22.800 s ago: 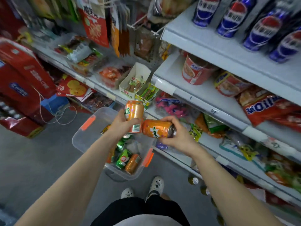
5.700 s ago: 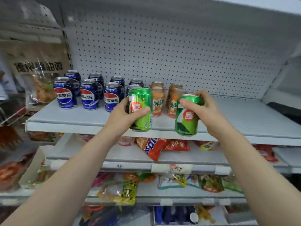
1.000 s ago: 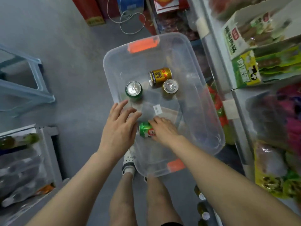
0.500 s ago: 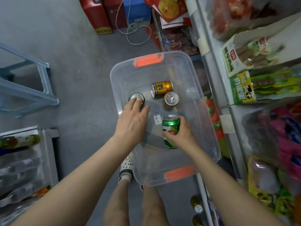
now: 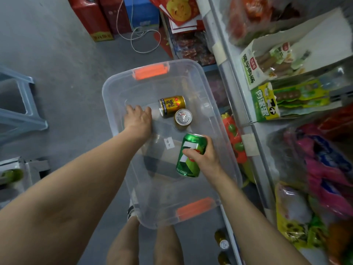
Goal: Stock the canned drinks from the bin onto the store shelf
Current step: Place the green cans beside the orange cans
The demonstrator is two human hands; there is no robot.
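A grey concrete floor (image 5: 57,54) carries a clear plastic bin (image 5: 108,88) with orange latches. A store shelf (image 5: 229,83) of snack packs runs along the bin's right side. Beyond the bin's far end stand red boxes (image 5: 89,18) and a loose white cord (image 5: 141,35). Over the near right part of the bin, the right hand (image 5: 206,157) grips a green can (image 5: 189,157), thumb and fingers wrapped round its side. In the bin's far half, a gold can (image 5: 172,106) lies on its side, touching an upright can (image 5: 183,119). The left hand (image 5: 137,119) reaches into the bin's far left part, fingers bent down; I cannot tell whether they hold anything.
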